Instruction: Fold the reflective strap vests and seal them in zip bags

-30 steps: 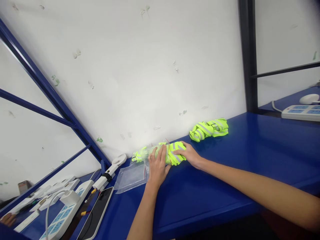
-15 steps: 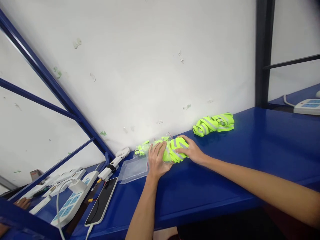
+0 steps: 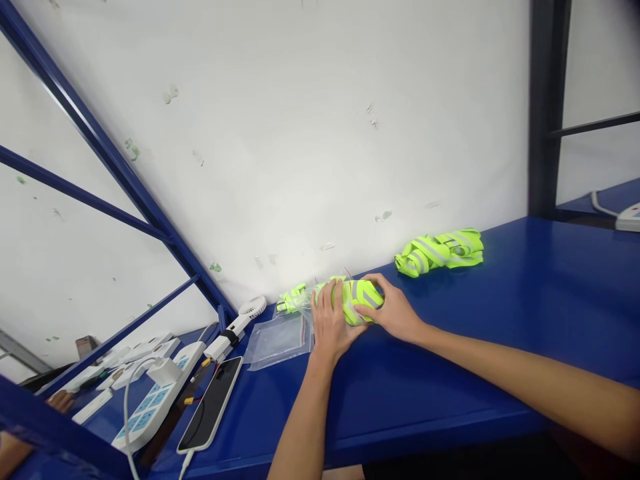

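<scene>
My left hand [image 3: 331, 321] is wrapped over the left part of a rolled hi-vis reflective vest [image 3: 361, 301], bright yellow-green with grey stripes. My right hand [image 3: 393, 308] grips its right end, thumb in front and fingers behind. The roll is just above the blue tabletop; whether it touches is unclear. Left of my left hand lies a flat clear zip bag [image 3: 280, 340]. Behind that hand, more yellow-green fabric [image 3: 293, 298] shows beside clear plastic, partly hidden. Another bundled reflective vest [image 3: 440, 252] rests against the wall, farther right.
On the left of the blue table [image 3: 425, 380] are a phone [image 3: 213, 403] with a cable, a small white fan [image 3: 253, 307] and a white device with a black strap [image 3: 225, 341]. Beyond the blue frame sit a power strip [image 3: 155, 400] and another person's hand [image 3: 61, 401].
The whole view has shifted, so everything appears farther right. My left hand covers slightly more of the rolled vest; both hands keep their hold.
</scene>
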A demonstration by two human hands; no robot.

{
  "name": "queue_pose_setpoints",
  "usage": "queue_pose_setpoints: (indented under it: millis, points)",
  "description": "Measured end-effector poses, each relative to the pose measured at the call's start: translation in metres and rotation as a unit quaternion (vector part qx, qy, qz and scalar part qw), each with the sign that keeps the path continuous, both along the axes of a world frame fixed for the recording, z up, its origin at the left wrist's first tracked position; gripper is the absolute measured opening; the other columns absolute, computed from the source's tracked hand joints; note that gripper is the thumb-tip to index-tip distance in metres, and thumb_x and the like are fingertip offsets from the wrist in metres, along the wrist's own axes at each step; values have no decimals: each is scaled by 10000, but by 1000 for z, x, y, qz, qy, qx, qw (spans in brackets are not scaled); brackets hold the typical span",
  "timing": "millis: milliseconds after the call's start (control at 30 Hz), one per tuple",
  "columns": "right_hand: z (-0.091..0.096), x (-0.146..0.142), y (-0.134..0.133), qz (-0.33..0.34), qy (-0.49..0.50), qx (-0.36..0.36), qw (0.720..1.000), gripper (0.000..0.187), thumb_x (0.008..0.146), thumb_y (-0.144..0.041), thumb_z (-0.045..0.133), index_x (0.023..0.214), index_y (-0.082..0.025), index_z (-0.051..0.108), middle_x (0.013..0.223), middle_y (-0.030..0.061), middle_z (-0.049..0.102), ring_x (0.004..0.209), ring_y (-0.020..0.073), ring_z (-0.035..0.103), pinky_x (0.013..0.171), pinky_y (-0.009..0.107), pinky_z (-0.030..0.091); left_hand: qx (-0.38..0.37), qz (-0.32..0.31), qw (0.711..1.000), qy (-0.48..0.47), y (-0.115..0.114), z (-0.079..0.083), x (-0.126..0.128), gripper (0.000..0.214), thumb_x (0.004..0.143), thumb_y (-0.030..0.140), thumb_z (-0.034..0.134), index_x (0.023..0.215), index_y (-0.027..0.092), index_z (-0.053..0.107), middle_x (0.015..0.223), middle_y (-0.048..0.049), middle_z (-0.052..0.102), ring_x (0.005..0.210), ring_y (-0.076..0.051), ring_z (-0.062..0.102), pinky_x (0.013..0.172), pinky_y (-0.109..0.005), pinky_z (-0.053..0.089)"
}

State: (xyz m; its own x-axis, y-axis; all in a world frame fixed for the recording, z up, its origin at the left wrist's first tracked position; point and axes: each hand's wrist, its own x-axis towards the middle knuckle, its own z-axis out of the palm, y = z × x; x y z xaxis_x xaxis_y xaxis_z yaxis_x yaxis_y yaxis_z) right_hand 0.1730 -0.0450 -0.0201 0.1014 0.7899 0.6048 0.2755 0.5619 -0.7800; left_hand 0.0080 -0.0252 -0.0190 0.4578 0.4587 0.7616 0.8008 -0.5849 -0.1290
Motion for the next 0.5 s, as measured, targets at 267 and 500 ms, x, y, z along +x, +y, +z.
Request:
queue_pose_setpoints:
  millis: [267, 500]
  points:
    - [13, 9, 4, 13, -64, 19, 998, 385, 700, -349, 720, 1062, -246, 640, 1062, 61, 631, 1027, 260, 570, 926, 405, 439, 15, 17, 1000, -19, 2, 2, 2, 778, 709, 374, 651, 1387, 125, 362, 1345, -180, 480, 1304, -348, 375, 1127, -572, 171]
    - [12, 6, 1, 85, -15, -54, 995, 345, 738, -346, 689, 1055, -213, 662, 811, 30, 680, 690, 201, 643, 665, 333, 535, 3, 22, 999, -27, -7, -3, 4, 765, 719, 307, 630, 1400, 116, 338, 1339, -182, 483, 1305, -346, 372, 1118, -566, 199]
